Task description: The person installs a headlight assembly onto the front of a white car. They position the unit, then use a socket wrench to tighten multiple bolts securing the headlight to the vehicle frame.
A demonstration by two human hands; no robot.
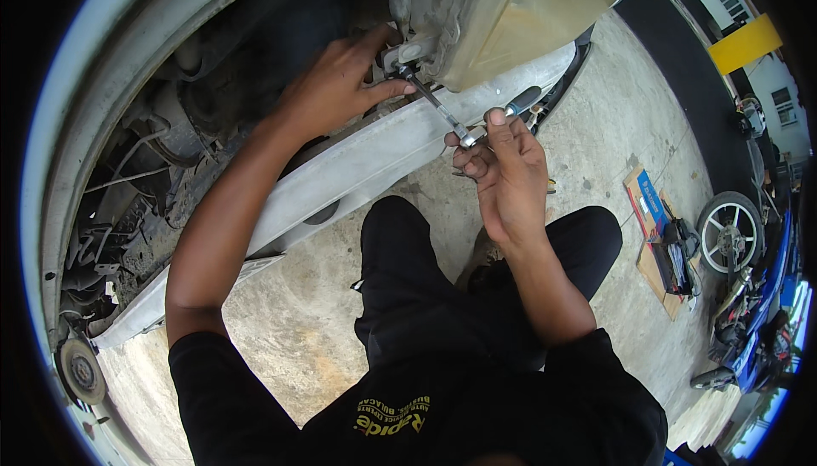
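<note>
My right hand (508, 160) is closed around a ratchet wrench (468, 139), and its dark grip (523, 100) sticks out past my thumb. From the ratchet's head a metal extension bar (436, 107) slants up and left to a dark socket end against a metal bracket (415, 47). The bracket sits beside a yellowed headlight (536, 11) on a car's front. My left hand (340, 83) reaches in at the bracket, thumb stretched toward the bar and apart from the index finger. Its other fingertips are hidden behind metal.
A pale bumper (366, 160) runs below my left arm, with dark engine-bay parts (162, 134) behind it. Over the concrete floor at right lie a blue-and-red box (648, 204) and a black case (675, 262). Further right stands a blue motorcycle (753, 313).
</note>
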